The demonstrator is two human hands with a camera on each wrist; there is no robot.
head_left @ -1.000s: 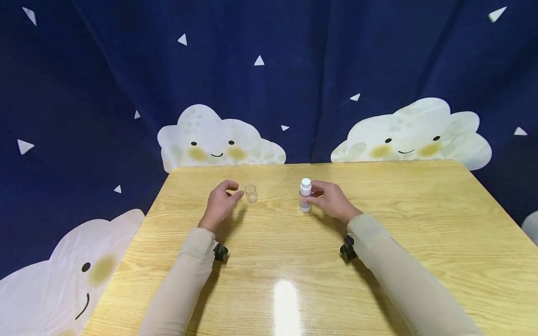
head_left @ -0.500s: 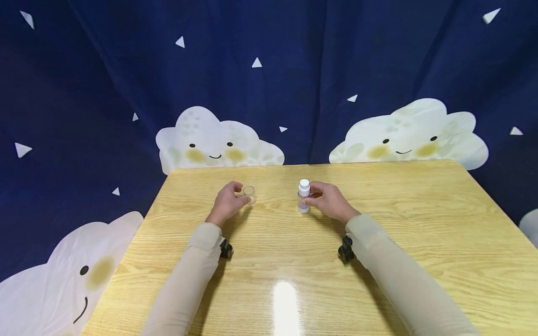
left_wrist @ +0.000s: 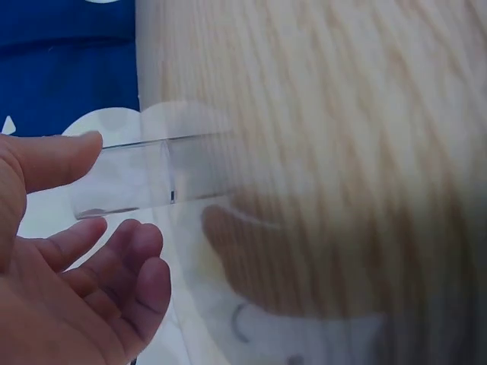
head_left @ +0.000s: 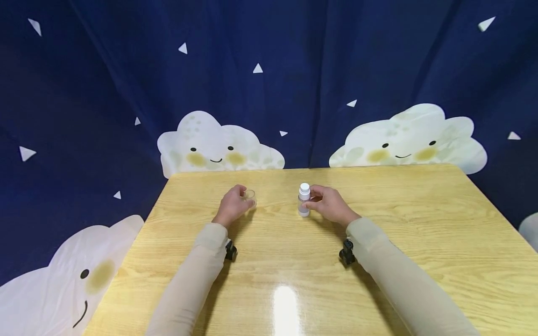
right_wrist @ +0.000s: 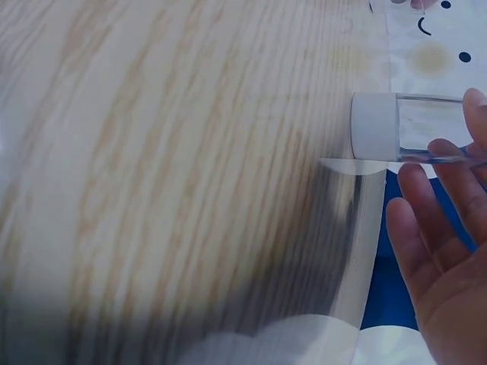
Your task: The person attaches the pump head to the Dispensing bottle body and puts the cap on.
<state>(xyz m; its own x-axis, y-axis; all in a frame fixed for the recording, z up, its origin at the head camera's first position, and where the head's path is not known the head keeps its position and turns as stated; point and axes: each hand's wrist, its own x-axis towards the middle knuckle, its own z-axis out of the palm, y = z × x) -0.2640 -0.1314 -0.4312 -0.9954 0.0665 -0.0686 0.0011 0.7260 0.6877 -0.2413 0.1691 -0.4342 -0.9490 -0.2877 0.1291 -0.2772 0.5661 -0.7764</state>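
Note:
My left hand is at a small clear cup standing on the table's far left half. In the left wrist view the thumb lies on one side of the clear wall and the index fingertip on the other, while the remaining fingers curl loosely below. To the right, my right hand pinches a slim bottle with a white top, a see-through body and a white base. The bottle is upright on the wood. From the right wrist, its white base appears against the tabletop; its top is out of that view.
A light wooden table spreads in front of me, with a bright light reflection near its front. Behind its far edge hangs a dark blue curtain printed with smiling clouds and white triangles. Each wrist wears a small black camera.
My left hand has moved right to the clear cup, and its thumb and index finger have closed on it. The right hand keeps its hold on the bottle. The head view has tilted slightly.

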